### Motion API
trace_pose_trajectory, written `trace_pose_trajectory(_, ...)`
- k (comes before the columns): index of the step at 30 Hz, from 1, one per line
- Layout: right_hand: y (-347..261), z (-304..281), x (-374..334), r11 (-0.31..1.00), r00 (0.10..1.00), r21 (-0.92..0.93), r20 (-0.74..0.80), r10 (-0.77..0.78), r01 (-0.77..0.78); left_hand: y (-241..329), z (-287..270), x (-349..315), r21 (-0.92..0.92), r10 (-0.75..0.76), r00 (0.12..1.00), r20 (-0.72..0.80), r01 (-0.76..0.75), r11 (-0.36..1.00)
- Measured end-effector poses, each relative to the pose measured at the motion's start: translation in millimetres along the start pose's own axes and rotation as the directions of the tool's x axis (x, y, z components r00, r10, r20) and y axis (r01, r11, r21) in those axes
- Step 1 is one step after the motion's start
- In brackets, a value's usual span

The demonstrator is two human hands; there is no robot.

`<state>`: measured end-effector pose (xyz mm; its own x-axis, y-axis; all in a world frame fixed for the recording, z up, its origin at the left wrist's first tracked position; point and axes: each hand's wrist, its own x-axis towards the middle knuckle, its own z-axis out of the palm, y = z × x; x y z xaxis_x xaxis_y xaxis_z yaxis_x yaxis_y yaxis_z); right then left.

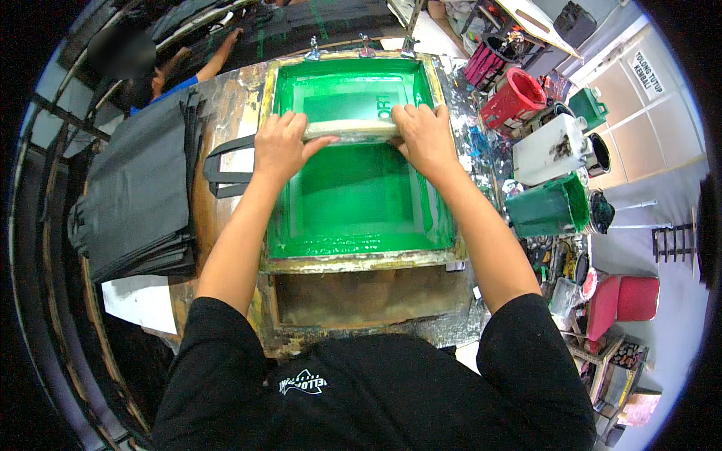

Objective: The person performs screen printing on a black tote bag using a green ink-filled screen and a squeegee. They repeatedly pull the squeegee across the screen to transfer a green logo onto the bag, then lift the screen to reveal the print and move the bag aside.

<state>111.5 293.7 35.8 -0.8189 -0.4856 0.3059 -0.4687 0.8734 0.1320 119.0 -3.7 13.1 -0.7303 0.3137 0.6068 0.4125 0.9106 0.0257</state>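
Observation:
Both my hands grip a long pale squeegee (353, 131) that lies crosswise over a screen printing frame (361, 263). My left hand (283, 143) is closed round its left end, with the thumb stretched along the near side. At the other end my right hand (423, 139) is closed too, its fingers over the top. Green ink coats the mesh (353, 199) inside the frame, and some lettering shows faintly beyond the squeegee. A dark bag strap (218, 167) sticks out from under the frame's left side. The squeegee's blade edge is hard to make out.
A stack of black fabric bags (143, 180) lies on the left. Clamps (365, 46) hold the frame's far edge. On the right stand a red bucket (515, 98), a white jerrycan (545, 152) and a green container (549, 204). Another person's arm (218, 56) reaches in at the far left.

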Motion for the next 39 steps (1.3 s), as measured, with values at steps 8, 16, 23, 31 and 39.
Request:
trace_pose_trajectory(8, -41, -38, -88, 0.999, 0.999, 0.031, -0.003, -0.035, 0.035, 54, -58, -73, -0.012, -0.011, 1.000, 0.010, 0.011, 1.000)
trace_pose_trajectory(16, -78, -73, -156, 0.996, 1.000, 0.092, 0.031, -0.002, -0.001, 89, -101, -127, -0.056, -0.001, 1.000, 0.016, 0.002, 0.998)
trace_pose_trajectory(23, -74, -76, -155, 0.993, 0.999, 0.114, 0.040, -0.031, 0.026, 84, -113, -146, -0.186, -0.026, 1.000, -0.017, 0.023, 0.982)
trace_pose_trajectory(31, -112, -81, -176, 0.987, 0.998, 0.149, -0.009, 0.065, -0.063, 43, -121, -229, 0.030, -0.499, 0.836, 0.230, 0.506, 0.862)
trace_pose_trajectory(39, -111, -81, -176, 0.951, 0.998, 0.304, -0.032, 0.059, -0.047, 47, -122, -233, -0.011, -0.493, 0.848, 0.193, 0.505, 0.863)
